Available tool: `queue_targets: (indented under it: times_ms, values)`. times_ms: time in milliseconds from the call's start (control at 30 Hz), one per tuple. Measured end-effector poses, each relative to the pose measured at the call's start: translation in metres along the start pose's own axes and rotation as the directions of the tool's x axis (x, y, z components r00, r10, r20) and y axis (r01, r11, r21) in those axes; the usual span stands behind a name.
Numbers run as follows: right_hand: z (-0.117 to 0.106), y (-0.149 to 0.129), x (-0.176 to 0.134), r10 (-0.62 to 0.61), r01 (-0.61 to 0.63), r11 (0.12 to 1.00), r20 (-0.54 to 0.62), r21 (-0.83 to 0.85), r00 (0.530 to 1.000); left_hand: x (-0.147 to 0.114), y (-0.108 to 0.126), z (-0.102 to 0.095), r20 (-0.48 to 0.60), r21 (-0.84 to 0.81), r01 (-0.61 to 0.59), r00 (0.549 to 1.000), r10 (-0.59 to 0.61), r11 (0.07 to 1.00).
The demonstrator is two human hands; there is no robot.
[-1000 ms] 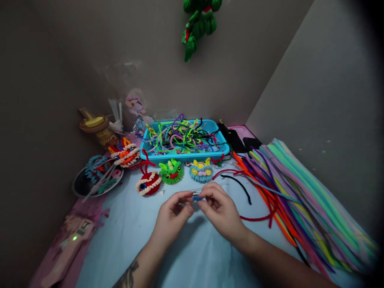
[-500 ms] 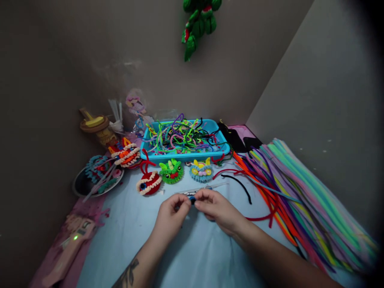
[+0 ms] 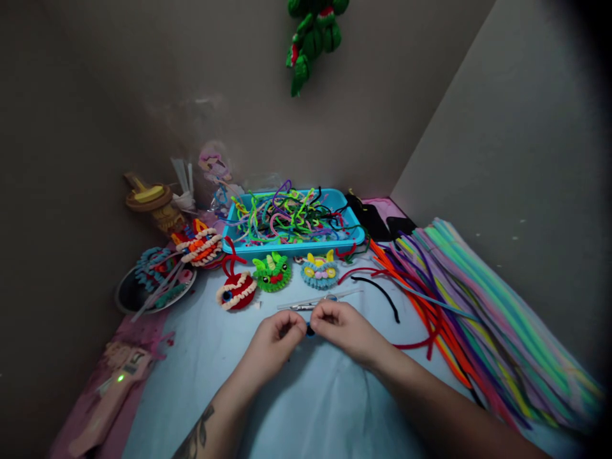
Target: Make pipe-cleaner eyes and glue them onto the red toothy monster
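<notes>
Between my fingertips is a small round blue-and-black piece [image 3: 310, 329], much like the eye on the red pipe-cleaner head [image 3: 241, 293]; its details are too small to make out. My left hand [image 3: 280, 335] pinches at its left side, thumb against forefinger. From the right, my right hand [image 3: 344, 328] closes thumb and fingers on it. Just beyond the hands lies a slim silver metal tool [image 3: 303, 307] on the blue cloth. A green dragon-like head [image 3: 272, 273] and a light-blue head with yellow ears [image 3: 320, 270] sit farther back.
A blue tray [image 3: 306, 247] of tangled pipe-cleaner scraps stands at the back. Long coloured pipe cleaners [image 3: 492, 319] spread along the right. At left are a metal bowl [image 3: 129, 296] and a pink glue gun [image 3: 108, 408]. A black pipe cleaner [image 3: 382, 294] lies right of centre.
The small blue-and-black piece has turned or dropped slightly between my fingers. My hands have barely shifted; the whole view has moved a little.
</notes>
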State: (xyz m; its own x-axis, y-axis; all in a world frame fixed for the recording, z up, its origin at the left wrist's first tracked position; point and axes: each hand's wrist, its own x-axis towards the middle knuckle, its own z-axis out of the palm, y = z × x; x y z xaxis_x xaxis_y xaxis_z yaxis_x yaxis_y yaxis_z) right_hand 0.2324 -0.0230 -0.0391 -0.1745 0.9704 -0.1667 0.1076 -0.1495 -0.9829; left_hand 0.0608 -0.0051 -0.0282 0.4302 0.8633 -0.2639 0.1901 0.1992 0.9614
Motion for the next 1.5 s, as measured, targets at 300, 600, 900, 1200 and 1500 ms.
queue_targets:
  times_ms: [300,600,900,1200,1500]
  values:
    - [0.009,0.0,-0.001,-0.106,0.093,0.994,-0.275,-0.062,0.955,0.004,-0.006,0.003,-0.127,-0.03,-0.007,0.992,0.003,1.0]
    - [0.011,-0.001,0.0,-0.123,0.09,0.983,-0.217,-0.157,0.968,0.001,-0.002,0.004,-0.171,0.028,-0.018,0.985,0.023,0.999]
    - [0.007,-0.004,0.0,-0.101,0.07,0.982,-0.169,-0.177,0.981,0.001,-0.004,0.002,-0.132,0.11,-0.045,0.989,0.06,0.993]
    - [0.007,-0.001,-0.001,-0.057,0.06,0.998,-0.186,0.013,0.981,0.001,-0.006,-0.002,-0.151,0.246,-0.309,0.924,0.351,0.919]
    - [0.013,-0.006,-0.005,-0.113,0.1,0.992,-0.176,-0.081,0.978,0.002,-0.008,-0.003,-0.171,0.277,-0.408,0.87,0.462,0.87]
